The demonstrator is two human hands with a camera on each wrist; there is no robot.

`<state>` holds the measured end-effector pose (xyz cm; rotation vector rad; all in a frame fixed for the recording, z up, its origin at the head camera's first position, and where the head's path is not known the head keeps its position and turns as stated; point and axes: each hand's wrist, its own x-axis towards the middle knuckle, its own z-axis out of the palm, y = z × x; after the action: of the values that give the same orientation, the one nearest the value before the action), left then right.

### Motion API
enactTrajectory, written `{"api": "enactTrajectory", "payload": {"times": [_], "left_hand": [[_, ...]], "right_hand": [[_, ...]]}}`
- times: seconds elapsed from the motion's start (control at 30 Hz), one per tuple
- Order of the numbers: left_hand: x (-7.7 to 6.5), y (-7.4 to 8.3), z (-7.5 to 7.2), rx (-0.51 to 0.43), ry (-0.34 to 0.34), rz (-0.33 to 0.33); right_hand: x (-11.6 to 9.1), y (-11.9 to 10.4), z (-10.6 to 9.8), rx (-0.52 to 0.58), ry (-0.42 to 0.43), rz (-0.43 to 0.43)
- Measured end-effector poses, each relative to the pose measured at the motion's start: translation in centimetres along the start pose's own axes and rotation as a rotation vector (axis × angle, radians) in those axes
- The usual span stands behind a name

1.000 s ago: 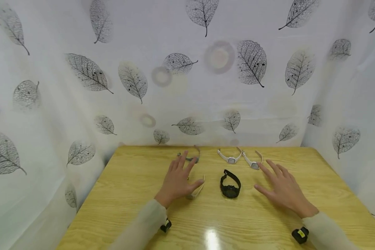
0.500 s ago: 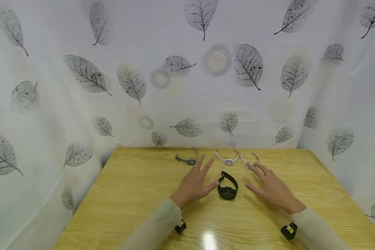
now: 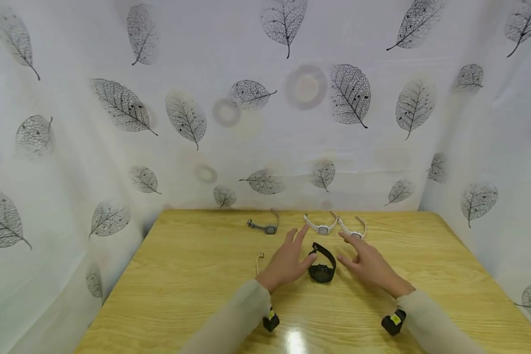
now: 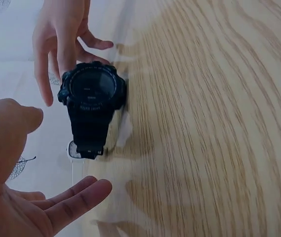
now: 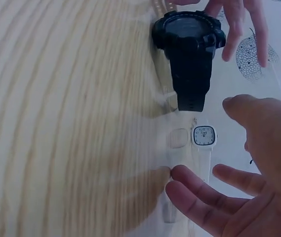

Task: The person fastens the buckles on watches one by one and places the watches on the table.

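From my head, I see the black watch (image 3: pixel 322 273) on the table (image 3: pixel 181 295) between my left hand (image 3: pixel 285 265) and my right hand (image 3: pixel 369 263). Both hands are loosely spread, apart from each other, and grip nothing; whether my left thumb touches the watch I cannot tell from here. Beyond the black watch sit one white watch (image 3: pixel 323 229) and, to its right, a second white watch (image 3: pixel 356 235); beyond and left of it, a grey watch (image 3: pixel 270 229). Left of it too, a pale strap (image 3: pixel 257 265) shows past my hand. Their straps curve back behind the dials, which I judge is what props them on edge.

At my left wrist, the black watch's dial faces me, its strap bent back; my left thumb is clear of it, and my right fingers lie beyond.

At my right wrist, my thumb stands off the black watch, fingers parted, probably to leave room around it.
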<state>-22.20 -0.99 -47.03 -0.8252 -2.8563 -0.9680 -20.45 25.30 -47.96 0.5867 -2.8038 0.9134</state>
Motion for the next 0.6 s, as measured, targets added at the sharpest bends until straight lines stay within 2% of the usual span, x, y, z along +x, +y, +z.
{"api": "enactTrajectory", "payload": {"times": [0.23, 0.4, 0.6], "left_hand": [[0.4, 0.6, 0.8, -0.135, 0.009, -0.089], [0.6, 0.9, 1.2, -0.224, 0.018, -0.171], [0.9, 1.1, 1.7, -0.311, 0.057, -0.259]], "right_hand": [[0.5, -0.7, 0.5, 0.156, -0.037, 0.065], [0.9, -1.5, 0.9, 0.287, -0.068, 0.184], [1.3, -1.9, 1.7, 0.352, -0.082, 0.29]]}}
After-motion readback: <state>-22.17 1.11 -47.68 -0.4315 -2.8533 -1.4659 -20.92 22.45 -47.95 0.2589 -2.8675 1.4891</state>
